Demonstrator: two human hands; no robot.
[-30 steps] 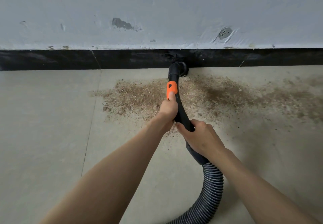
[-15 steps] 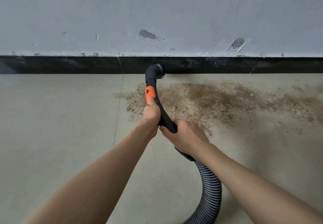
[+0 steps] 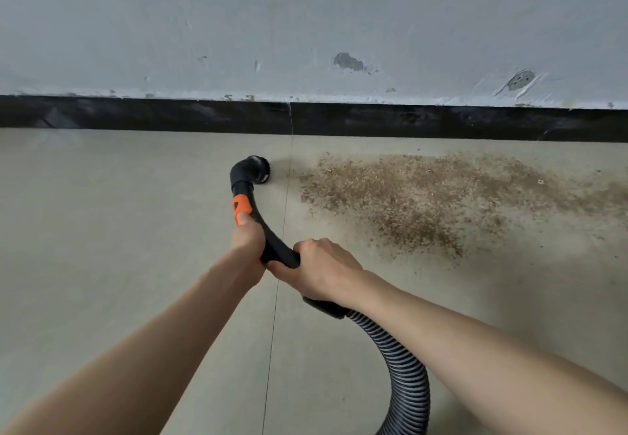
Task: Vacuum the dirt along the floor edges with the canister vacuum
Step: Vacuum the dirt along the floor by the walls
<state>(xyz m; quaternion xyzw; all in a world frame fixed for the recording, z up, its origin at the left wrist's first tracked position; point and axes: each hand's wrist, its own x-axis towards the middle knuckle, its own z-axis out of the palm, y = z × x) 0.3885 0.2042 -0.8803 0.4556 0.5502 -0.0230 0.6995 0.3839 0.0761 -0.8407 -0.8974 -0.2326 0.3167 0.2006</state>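
Both hands are on the wand [image 3: 272, 241] here: the left hand [image 3: 248, 241] wraps it just below the orange collar [image 3: 241, 207], thumb laid up against the orange, and the right hand [image 3: 323, 271] grips the curved black grip lower down, where the ribbed hose [image 3: 404, 377] trails off toward the bottom edge. The canister itself is out of view. The brush head [image 3: 260, 171] sits on the floor [image 3: 102, 230] just left of a tile seam, a little off the black skirting [image 3: 136, 113], its mouth turned right toward the dirt [image 3: 424, 196]. And that's the story: the floor left of the seam looks clean, but a broad brown spread runs right along the skirting and off frame. Most of the job, by the look of it, lies ahead.
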